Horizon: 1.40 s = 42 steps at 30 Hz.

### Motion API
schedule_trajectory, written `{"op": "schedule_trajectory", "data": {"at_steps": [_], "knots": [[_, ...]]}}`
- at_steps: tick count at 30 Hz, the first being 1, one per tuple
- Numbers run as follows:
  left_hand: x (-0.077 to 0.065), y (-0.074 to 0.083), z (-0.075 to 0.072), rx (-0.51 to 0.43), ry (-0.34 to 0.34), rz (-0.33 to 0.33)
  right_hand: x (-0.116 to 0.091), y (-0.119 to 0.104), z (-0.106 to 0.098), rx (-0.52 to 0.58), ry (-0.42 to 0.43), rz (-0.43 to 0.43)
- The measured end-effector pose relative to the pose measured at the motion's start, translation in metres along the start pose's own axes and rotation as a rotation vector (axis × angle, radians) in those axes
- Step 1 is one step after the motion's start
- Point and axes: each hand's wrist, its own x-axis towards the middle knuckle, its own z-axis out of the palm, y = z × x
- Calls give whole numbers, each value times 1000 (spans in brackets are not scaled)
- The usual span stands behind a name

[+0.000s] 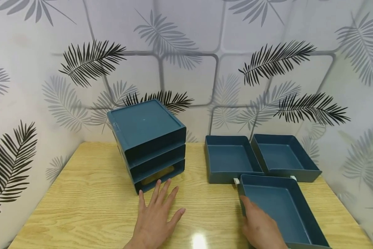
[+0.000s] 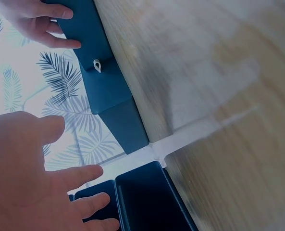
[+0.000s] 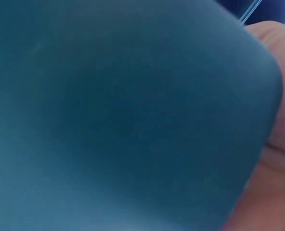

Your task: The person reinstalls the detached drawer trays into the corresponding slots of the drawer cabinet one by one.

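In the head view, my left hand (image 1: 156, 216) is held with fingers spread and nothing in it, just in front of a dark blue desktop drawer unit (image 1: 146, 122) with three slots. My right hand (image 1: 261, 223) grips the left wall of a shallow dark blue drawer (image 1: 275, 204) at the right front. Some of its fingers (image 2: 63, 43) lie against the drawer's outer side in the left wrist view. Close up in the right wrist view, a blue drawer surface (image 3: 132, 115) covers most of the picture, with part of the right hand (image 3: 281, 115) at its edge.
Two more blue drawers (image 1: 233, 157) (image 1: 278, 152) stand side by side behind the front one, at the back right. Small white tabs (image 1: 236, 181) show near the front drawer's back corners. Behind the wooden table (image 1: 80, 207) rises a leaf-patterned backdrop (image 1: 186, 41).
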Motion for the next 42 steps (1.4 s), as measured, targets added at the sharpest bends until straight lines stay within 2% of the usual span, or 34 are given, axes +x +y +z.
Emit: {"op": "schedule_trajectory", "data": {"at_steps": [8,14,17,21,25,31,33,35,38,42], "knots": [[0,-3,0,-9,36,19,4,-6,2,67,-93,-25],[-1,-4,0,-24,39,21,1,-5,-1,207,-121,-50],[-1,-4,-1,-34,39,21,1,0,-7,271,-157,-37],[-2,-4,-1,-41,36,23,3,12,-16,243,-190,4],[-1,-4,-1,-48,34,31,0,34,-25,120,-145,42],[-1,-4,-2,-48,37,43,-12,82,-26,-36,85,98],[-1,-3,-3,-50,40,47,-16,95,-23,-51,126,137],[0,-3,-4,-55,42,50,-18,105,-20,-47,132,184],[1,-3,-4,-63,42,53,-18,112,-18,-8,93,245],[1,-3,-4,-71,41,49,-17,114,-20,25,38,263]]}}
